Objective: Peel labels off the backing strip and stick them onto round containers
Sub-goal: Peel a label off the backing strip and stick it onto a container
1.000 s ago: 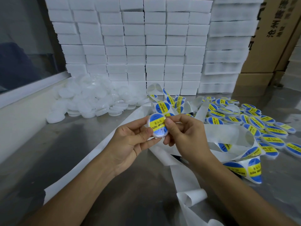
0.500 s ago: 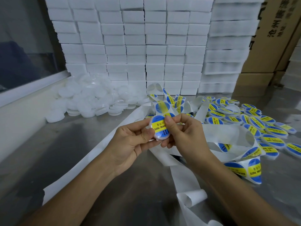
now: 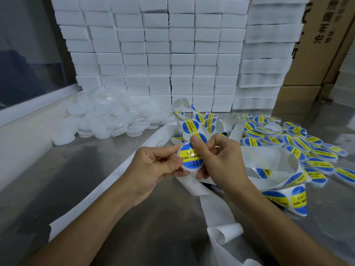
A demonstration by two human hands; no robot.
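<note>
A small round white container (image 3: 189,166) with a blue and yellow label on its face is held up between both hands at the middle of the view. My left hand (image 3: 153,167) pinches its left rim between thumb and fingers. My right hand (image 3: 219,160) holds its right side, with the thumb pressed across the label. The white backing strip (image 3: 269,156) loops behind the hands, and several unpeeled labels (image 3: 192,126) sit on it. Empty strip (image 3: 107,189) trails towards me.
A heap of unlabelled white containers (image 3: 107,118) lies at the back left. Several labelled containers (image 3: 299,144) are spread out at the right. Stacked white foam blocks (image 3: 172,54) form a wall behind, with cardboard boxes (image 3: 318,45) at the far right. The tabletop (image 3: 76,169) is metal.
The container has turned in my hands, so the yellow band now runs more level. My right thumb has slid across the label. Both hands stay in nearly the same spot.
</note>
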